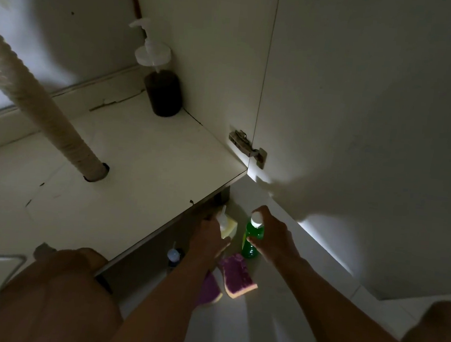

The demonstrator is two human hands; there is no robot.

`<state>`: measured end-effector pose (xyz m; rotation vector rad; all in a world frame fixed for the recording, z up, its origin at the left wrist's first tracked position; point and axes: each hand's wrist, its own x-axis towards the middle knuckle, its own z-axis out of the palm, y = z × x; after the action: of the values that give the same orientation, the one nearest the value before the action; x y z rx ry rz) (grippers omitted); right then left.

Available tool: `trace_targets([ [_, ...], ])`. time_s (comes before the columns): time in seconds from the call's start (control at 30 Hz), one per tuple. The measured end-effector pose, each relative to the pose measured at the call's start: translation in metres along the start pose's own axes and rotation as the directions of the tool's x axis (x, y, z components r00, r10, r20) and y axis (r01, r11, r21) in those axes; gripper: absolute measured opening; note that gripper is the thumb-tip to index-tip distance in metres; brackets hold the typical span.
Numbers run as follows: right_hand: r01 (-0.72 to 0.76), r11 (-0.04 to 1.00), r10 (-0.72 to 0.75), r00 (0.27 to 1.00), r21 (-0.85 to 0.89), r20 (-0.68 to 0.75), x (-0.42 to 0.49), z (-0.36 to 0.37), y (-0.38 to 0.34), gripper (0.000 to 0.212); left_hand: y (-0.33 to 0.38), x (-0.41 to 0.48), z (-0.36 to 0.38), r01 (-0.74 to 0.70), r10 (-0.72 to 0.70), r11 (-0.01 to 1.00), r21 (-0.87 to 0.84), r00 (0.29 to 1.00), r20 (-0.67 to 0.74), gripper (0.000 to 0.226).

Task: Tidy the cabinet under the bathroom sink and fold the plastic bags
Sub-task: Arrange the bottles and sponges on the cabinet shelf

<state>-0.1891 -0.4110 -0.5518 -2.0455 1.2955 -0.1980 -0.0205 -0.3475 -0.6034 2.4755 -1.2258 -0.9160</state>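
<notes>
On the floor in front of the open cabinet, my right hand (271, 236) grips a green bottle (252, 240) with a white cap. Beside it my left hand (209, 239) closes around a pale yellow bottle (227, 225) with a white top. Two purple-and-yellow sponges lie just below the hands, one sponge (237, 275) in full view and the other sponge (209, 292) partly hidden by my left forearm. A dark pump dispenser (162, 89) stands in the back corner of the cabinet floor (139, 147).
A ribbed drain hose (34, 94) slants down through a hole in the cabinet floor. The open door (361, 101) with its hinge (245, 145) stands to the right. A small dark bottle with a pale cap (174, 255) sits under the cabinet edge. My knees frame the view.
</notes>
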Motion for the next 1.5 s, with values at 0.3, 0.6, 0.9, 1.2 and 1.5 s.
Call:
trace_targets([
  [0.3,-0.019,1.0,0.019,1.0,-0.008,-0.023,-0.007,-0.011,-0.003,0.048,0.007,-0.016,-0.014,-0.094,0.095,0.995,0.019,0.991,-0.089,0.064],
  [0.6,0.225,0.966,-0.237,0.967,-0.128,-0.089,-0.033,-0.057,-0.039,0.062,0.036,-0.038,-0.106,-0.267,0.287,0.952,0.152,0.949,-0.128,0.076],
  [0.9,0.469,0.867,-0.497,0.807,-0.165,-0.318,0.006,-0.101,-0.137,0.076,0.066,-0.006,-0.265,-0.246,0.265,0.959,0.141,0.954,-0.138,0.064],
  [1.2,0.399,0.914,-0.4,0.857,-0.071,-0.325,0.102,-0.1,-0.215,0.071,0.039,0.086,-0.293,-0.115,0.142,0.989,0.094,0.92,-0.365,0.09],
  [1.5,0.356,0.926,-0.375,0.837,-0.123,-0.399,0.17,-0.082,-0.23,0.066,0.014,0.158,-0.293,-0.193,0.161,0.981,-0.034,0.891,-0.425,0.076],
])
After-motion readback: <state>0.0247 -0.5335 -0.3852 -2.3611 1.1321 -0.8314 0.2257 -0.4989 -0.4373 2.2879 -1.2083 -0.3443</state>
